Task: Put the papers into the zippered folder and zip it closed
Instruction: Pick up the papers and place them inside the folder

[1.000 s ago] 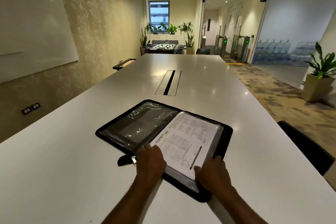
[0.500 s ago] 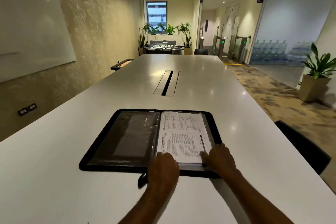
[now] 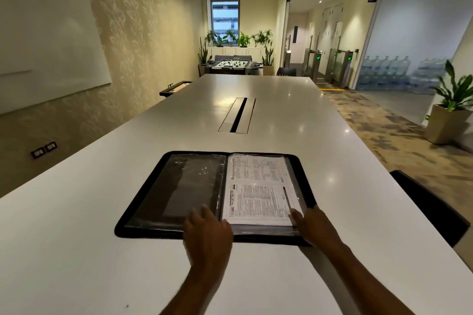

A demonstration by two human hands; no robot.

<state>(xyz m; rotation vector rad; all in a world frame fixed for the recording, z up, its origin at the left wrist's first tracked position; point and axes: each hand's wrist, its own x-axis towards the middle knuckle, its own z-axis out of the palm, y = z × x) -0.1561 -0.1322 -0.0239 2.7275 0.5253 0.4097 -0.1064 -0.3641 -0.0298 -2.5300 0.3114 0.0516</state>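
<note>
A black zippered folder (image 3: 143,210) lies open and flat on the white table (image 3: 76,250), square to me. Its left half shows empty clear plastic sleeves. Printed papers (image 3: 258,192) sit in the right half under clear plastic. My left hand (image 3: 207,235) rests palm down on the folder's near edge by the spine, fingers spread. My right hand (image 3: 312,225) rests on the near right corner, fingertips touching the papers' corner. The zipper pull is hidden.
A cable slot (image 3: 238,115) is set into the table's middle beyond the folder. A dark chair back (image 3: 430,207) stands at the table's right edge. A potted plant (image 3: 450,110) sits on the carpet at far right.
The folder has turned from skewed to square with me and lies flat. My left hand shifted onto the near edge by the spine; my right hand moved to the near right corner.
</note>
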